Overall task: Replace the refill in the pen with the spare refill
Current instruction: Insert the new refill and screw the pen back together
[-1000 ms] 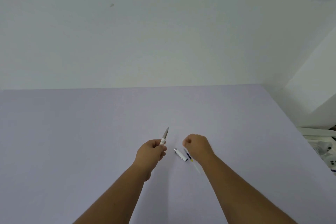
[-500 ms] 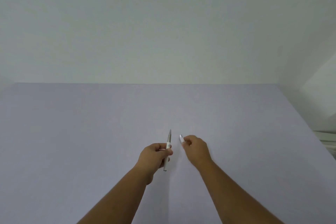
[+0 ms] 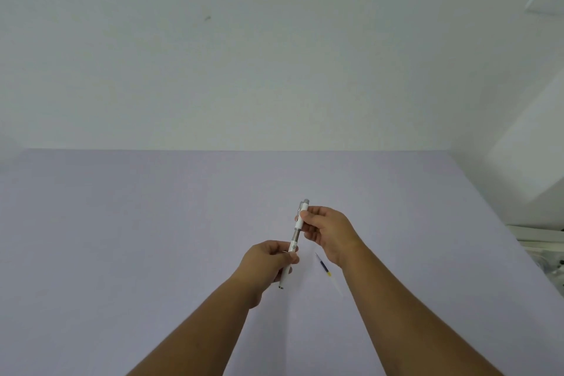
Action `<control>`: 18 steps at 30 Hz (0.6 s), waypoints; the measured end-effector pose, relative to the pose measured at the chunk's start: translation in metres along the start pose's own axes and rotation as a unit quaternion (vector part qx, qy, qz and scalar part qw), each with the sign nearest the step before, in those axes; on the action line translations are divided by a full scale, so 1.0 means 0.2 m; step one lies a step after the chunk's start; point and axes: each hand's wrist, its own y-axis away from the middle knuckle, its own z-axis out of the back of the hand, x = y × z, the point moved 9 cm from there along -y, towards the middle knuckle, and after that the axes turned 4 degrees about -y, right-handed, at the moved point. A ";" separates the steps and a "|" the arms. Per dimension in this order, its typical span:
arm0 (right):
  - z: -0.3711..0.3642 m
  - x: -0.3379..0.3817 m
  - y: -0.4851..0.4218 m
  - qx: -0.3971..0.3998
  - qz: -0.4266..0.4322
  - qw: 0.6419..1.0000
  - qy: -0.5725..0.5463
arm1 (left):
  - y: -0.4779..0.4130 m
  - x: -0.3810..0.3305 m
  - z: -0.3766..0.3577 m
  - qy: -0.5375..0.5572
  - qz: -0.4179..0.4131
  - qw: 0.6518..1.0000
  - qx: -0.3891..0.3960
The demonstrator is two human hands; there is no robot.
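Above the table I hold a white pen (image 3: pixel 295 238) upright, tilted slightly right. My left hand (image 3: pixel 268 262) grips its lower barrel, the open end poking out below my fingers. My right hand (image 3: pixel 326 229) pinches the white cap piece (image 3: pixel 303 215) at the top, which sits over the pen's grey metal section. A thin refill (image 3: pixel 328 272) with a dark blue part and a yellow band lies on the table just right of my left hand, partly under my right wrist.
The lavender table (image 3: pixel 152 238) meets a white wall at the back. Its right edge runs diagonally, with white equipment (image 3: pixel 543 241) beyond it at the far right.
My right hand lifted the white cap piece off the table and brought it onto the top of the pen. My left hand kept hold of the barrel. The refill stays on the table.
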 end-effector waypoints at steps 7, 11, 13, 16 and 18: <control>-0.05 -0.04 0.07 0.036 -0.004 0.999 0.023 | 0.04 -0.03 -0.01 0.027 -0.008 1.000 0.010; -0.05 -0.04 0.10 0.051 -0.004 0.998 0.031 | 0.06 -0.03 -0.02 0.040 0.001 0.999 0.024; -0.05 -0.03 0.11 0.052 -0.002 0.998 0.027 | 0.06 -0.04 -0.02 0.042 0.002 0.999 0.027; -0.06 -0.02 0.11 0.059 0.002 0.998 0.019 | 0.07 -0.04 -0.03 0.051 0.004 0.998 0.034; -0.06 -0.02 0.12 0.062 0.005 0.998 0.021 | 0.07 -0.03 -0.03 0.053 0.007 0.998 0.034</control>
